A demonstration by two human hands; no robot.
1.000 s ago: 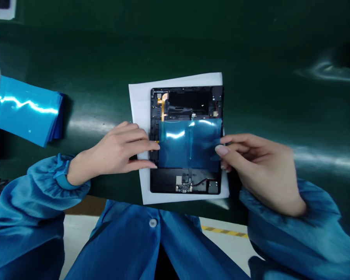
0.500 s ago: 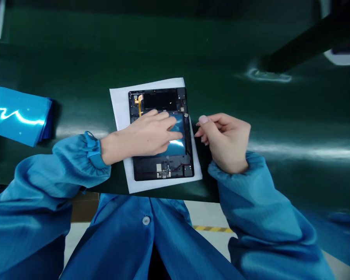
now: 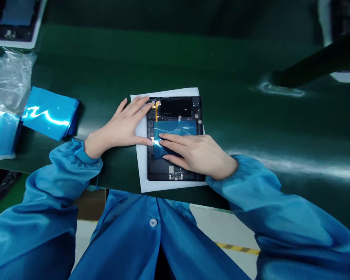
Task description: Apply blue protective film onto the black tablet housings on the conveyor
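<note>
- Along a green workbench (image 3: 169, 58): an open black tablet chassis (image 3: 175, 109), long axis pointing away from the person, on white paper (image 3: 138, 163).
- Glossy blue film (image 3: 176, 127) across its middle, beneath the right hand (image 3: 195, 153), fingers flat, close together, pressing.
- Left hand (image 3: 119, 124): spread, fingertips at the chassis's left edge.
- Further left: stacked blue film sheets (image 3: 49, 112).

A tablet housing (image 3: 175, 108) lies on a paper sheet (image 3: 139, 163) on the bench (image 3: 163, 62), the right hand (image 3: 196, 153) on its film (image 3: 177, 127), the left hand (image 3: 119, 126) at its left edge; a stack of film sheets (image 3: 50, 112) sits further left.
</note>
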